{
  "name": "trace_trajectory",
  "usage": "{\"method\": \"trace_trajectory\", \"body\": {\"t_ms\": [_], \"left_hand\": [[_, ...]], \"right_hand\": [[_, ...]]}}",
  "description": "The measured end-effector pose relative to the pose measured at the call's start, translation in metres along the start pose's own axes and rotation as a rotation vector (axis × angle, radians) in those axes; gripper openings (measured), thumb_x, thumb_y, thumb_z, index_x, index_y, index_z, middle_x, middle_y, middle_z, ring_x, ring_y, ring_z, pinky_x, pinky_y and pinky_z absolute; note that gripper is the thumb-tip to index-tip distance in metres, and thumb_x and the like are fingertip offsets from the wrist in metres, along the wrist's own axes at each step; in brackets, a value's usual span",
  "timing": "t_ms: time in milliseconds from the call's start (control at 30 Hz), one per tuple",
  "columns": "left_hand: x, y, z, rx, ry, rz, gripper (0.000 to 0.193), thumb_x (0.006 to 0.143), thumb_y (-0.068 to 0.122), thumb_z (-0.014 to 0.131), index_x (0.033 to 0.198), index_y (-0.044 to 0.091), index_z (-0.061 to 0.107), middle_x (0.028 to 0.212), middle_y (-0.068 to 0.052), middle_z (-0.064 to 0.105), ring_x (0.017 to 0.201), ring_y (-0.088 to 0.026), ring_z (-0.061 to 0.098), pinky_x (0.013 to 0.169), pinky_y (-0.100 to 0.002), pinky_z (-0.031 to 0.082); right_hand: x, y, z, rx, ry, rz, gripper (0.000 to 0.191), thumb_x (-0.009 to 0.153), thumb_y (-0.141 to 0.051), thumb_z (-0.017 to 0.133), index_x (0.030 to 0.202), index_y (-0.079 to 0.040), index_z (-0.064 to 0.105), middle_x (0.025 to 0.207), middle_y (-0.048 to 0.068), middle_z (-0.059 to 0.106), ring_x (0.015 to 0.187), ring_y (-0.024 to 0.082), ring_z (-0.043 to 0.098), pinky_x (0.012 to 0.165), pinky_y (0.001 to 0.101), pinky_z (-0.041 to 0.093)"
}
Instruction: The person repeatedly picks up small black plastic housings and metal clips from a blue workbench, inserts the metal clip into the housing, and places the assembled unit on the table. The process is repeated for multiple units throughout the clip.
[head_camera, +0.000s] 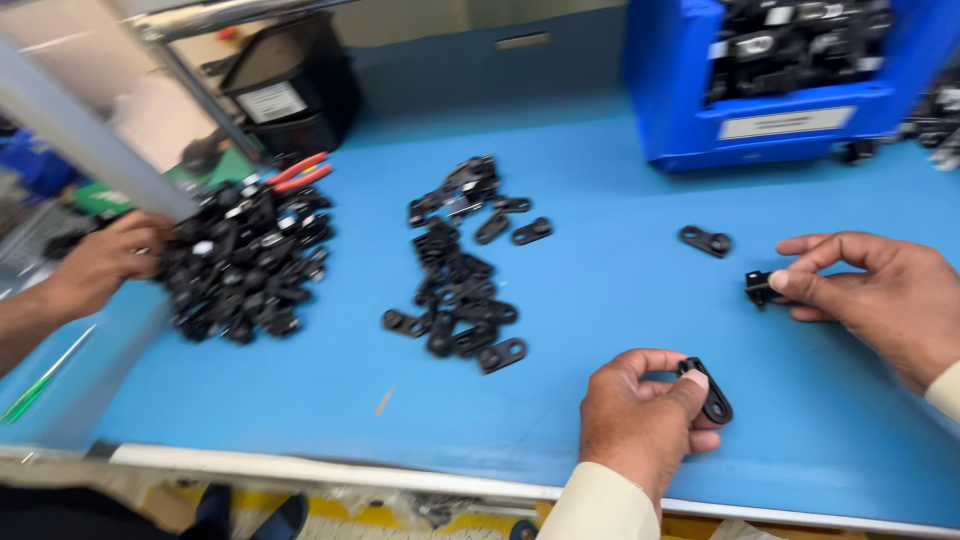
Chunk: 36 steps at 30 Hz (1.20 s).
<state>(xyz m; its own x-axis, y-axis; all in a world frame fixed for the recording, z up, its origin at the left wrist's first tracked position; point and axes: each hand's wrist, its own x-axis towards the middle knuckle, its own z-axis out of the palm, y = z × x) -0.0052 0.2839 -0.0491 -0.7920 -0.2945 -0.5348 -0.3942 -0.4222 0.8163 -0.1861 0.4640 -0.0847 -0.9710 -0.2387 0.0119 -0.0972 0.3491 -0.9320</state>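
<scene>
Stock at the far left was what I noted first: a co-worker's hand (100, 262) rested against a large heap of black plastic parts (245, 262), with red-handled pliers (300, 172) lying just behind it. Moving right, a smaller scatter of flat black link pieces (460, 270) sat in the middle of the blue table (600, 280), and I judged the work far from finished, since both piles remained sizeable and I could make out no finished pieces set aside on the table. My left hand (640, 420) was near the front edge, fingers curled closed, with thumb and forefinger pinching a black link piece (712, 395) with two holes, held clear of the surface. One more loose link (706, 241) lay alone further back on the table. My right hand (880, 295) hovered at the right, thumb and forefinger closed on a small black clip (762, 289), the other fingers loosely spread. The two held parts were near each other but apart, not yet brought together. Behind, a blue bin (780, 110) held more black parts.
</scene>
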Motion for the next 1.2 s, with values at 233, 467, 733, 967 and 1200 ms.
{"method": "trace_trajectory", "body": {"t_ms": [233,467,733,967,1200], "left_hand": [[0.004,0.014,0.031,0.054,-0.028,-0.005,0.023,0.093,0.009,0.066,0.115,0.002,0.066,0.086,-0.007,0.073,0.073,-0.013,0.073,0.062,-0.025,0.062],[0.006,0.02,0.053,0.503,0.116,0.147,0.026,0.095,0.008,0.062,0.121,0.01,0.063,0.087,-0.01,0.072,0.075,-0.022,0.074,0.067,-0.036,0.059],[0.0,0.01,0.061,1.248,0.089,0.532,0.021,0.086,0.0,0.068,0.106,0.0,0.064,0.102,-0.019,0.066,0.095,-0.037,0.069,0.075,-0.046,0.059],[0.005,0.024,0.044,1.341,0.037,0.467,0.012,0.085,-0.001,0.07,0.095,-0.001,0.064,0.098,-0.02,0.066,0.089,-0.036,0.072,0.072,-0.044,0.061],[0.0,0.035,0.046,1.167,0.094,0.326,0.014,0.098,0.011,0.066,0.089,0.0,0.067,0.089,-0.02,0.071,0.086,-0.035,0.072,0.074,-0.045,0.059]], "right_hand": [[-0.033,0.016,-0.041,-0.443,0.058,0.112,0.016,0.085,-0.014,0.084,0.091,0.0,0.079,0.12,0.008,0.079,0.084,0.018,0.078,0.073,0.0319,0.063],[-0.039,-0.003,-0.034,-0.557,0.018,0.089,0.023,0.09,-0.029,0.079,0.101,-0.008,0.081,0.1,0.006,0.079,0.082,0.018,0.076,0.078,0.0318,0.062],[-0.046,-0.026,-0.019,-0.737,-0.027,-0.032,0.028,0.086,-0.033,0.082,0.108,-0.017,0.083,0.108,0.003,0.08,0.089,0.019,0.074,0.082,0.0334,0.06],[-0.075,-0.019,-0.019,-0.599,0.184,-0.035,0.037,0.085,-0.03,0.079,0.12,-0.015,0.078,0.098,0.007,0.082,0.083,0.018,0.078,0.077,0.0318,0.063],[-0.072,-0.007,-0.041,-0.962,0.16,-0.082,0.04,0.086,-0.03,0.078,0.125,-0.02,0.078,0.1,0.008,0.08,0.077,0.016,0.079,0.063,0.0294,0.065]]}}
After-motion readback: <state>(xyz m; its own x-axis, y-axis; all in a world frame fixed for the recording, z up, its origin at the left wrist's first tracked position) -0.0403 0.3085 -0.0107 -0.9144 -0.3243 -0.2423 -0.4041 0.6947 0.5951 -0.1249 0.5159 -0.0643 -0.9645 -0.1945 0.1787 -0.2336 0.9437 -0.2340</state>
